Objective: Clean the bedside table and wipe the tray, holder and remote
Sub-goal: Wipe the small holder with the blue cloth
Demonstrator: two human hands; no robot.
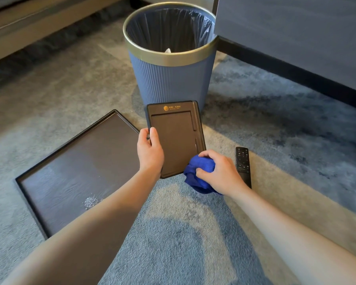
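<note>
Single head view, worn on my head, facing forward and steeply down at the carpet (173, 233) before me. My two forearms enter from the near edge and converge at centre frame, so the lens sits close above my left hand (150, 153) and right hand (220, 171). The wide angle bends straight edges towards the borders. The far field reaches a bin (171, 79) at top centre, and furniture fronts occupy the far left and far right corners. No second view overlaps this one.
</note>
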